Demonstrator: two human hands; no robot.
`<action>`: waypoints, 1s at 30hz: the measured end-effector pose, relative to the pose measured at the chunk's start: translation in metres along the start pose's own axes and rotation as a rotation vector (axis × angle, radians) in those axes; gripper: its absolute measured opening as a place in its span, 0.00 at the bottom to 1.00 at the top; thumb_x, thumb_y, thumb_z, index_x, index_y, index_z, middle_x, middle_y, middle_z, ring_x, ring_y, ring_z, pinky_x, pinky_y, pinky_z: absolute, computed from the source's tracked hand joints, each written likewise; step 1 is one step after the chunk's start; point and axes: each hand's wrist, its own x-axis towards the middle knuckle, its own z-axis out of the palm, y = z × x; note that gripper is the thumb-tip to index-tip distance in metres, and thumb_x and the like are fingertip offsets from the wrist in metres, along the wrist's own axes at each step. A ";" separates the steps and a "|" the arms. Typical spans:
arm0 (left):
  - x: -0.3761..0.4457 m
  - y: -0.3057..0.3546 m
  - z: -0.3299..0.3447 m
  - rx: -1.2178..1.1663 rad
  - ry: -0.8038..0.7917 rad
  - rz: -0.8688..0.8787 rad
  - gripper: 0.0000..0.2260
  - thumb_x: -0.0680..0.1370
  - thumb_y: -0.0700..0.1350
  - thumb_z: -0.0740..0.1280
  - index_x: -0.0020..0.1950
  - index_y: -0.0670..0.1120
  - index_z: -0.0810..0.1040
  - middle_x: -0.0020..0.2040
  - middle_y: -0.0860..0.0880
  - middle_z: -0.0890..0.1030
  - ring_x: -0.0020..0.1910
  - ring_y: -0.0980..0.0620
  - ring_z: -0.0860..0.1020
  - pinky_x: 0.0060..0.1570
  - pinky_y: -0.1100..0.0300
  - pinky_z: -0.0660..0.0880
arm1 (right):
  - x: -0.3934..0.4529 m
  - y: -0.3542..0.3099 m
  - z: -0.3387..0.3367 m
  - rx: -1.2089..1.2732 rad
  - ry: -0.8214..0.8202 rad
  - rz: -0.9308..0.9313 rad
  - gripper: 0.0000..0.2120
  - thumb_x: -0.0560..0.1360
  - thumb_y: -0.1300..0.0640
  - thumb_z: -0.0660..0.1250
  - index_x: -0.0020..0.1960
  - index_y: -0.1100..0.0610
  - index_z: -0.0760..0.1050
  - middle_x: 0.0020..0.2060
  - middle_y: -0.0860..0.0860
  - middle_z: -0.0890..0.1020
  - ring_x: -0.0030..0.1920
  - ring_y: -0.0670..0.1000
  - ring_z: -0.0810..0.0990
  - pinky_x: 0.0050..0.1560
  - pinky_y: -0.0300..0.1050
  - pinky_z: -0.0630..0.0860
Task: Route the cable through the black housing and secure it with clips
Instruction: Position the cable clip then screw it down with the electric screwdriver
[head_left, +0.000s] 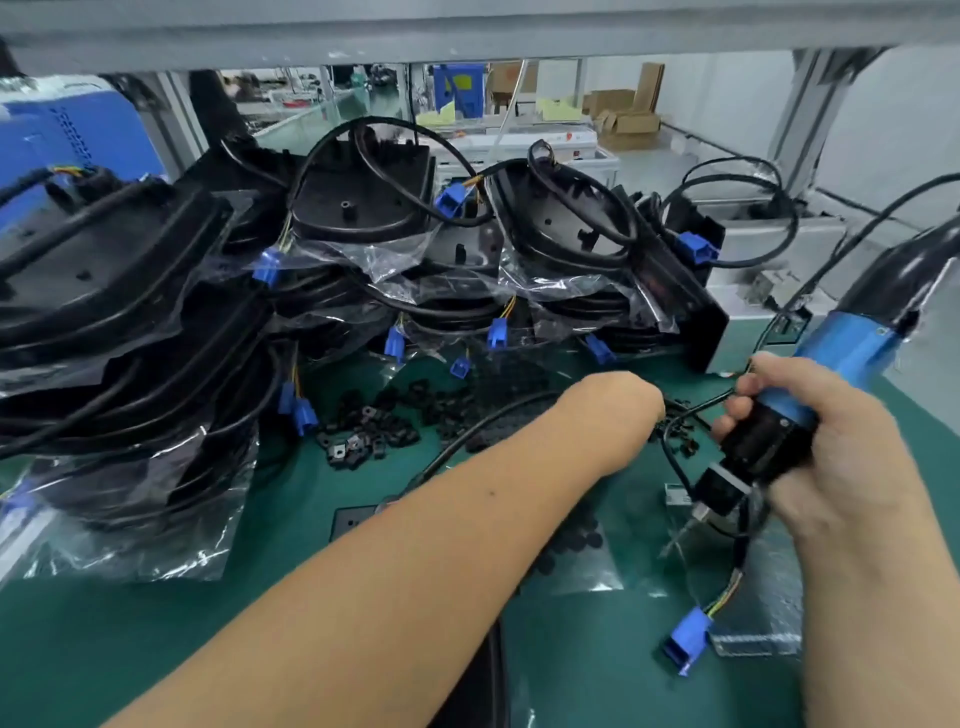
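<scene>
Green matting covered the worktop, under a grey metal frame with a factory floor and cardboard boxes blurred behind. Stacks of black housings in clear plastic bags filled the back and left of the worktop, each wound with black cable and ending in blue connectors. In front of the stacks lay a loose heap of small black clips. The left hand reached across the middle of the worktop toward a scatter of clips on the right; its fingers were turned away and hidden behind the wrist, so whether they pinched anything could not be told. A black cable ran under that forearm. The right hand was wrapped around the lower body of a blue-and-black electric screwdriver, held tilted with its tip pointing down toward the worktop, its own cord rising to the upper right. Just below the tool a thinner cable led down to a blue connector with coloured wires, lying on the mat near the front right, beside a clear plastic bag.
</scene>
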 end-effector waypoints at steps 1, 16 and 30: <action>0.002 0.002 0.003 0.024 0.010 0.009 0.06 0.73 0.31 0.63 0.44 0.41 0.75 0.39 0.45 0.74 0.44 0.42 0.78 0.37 0.52 0.72 | 0.001 0.000 0.000 0.003 0.002 -0.003 0.07 0.69 0.63 0.67 0.34 0.58 0.71 0.25 0.50 0.75 0.25 0.48 0.73 0.28 0.39 0.74; -0.022 0.009 -0.005 -0.063 0.111 -0.092 0.04 0.74 0.35 0.62 0.43 0.42 0.76 0.37 0.47 0.73 0.45 0.43 0.77 0.39 0.55 0.70 | -0.007 0.010 0.018 -0.041 -0.133 0.067 0.07 0.71 0.62 0.66 0.37 0.58 0.70 0.25 0.50 0.76 0.25 0.48 0.74 0.27 0.40 0.74; -0.206 -0.075 -0.027 -0.764 0.272 -0.469 0.03 0.72 0.43 0.72 0.42 0.51 0.84 0.38 0.55 0.85 0.38 0.62 0.80 0.41 0.73 0.73 | -0.053 0.028 0.063 -0.163 -0.593 0.341 0.03 0.63 0.58 0.71 0.36 0.56 0.78 0.32 0.57 0.82 0.29 0.52 0.80 0.28 0.44 0.78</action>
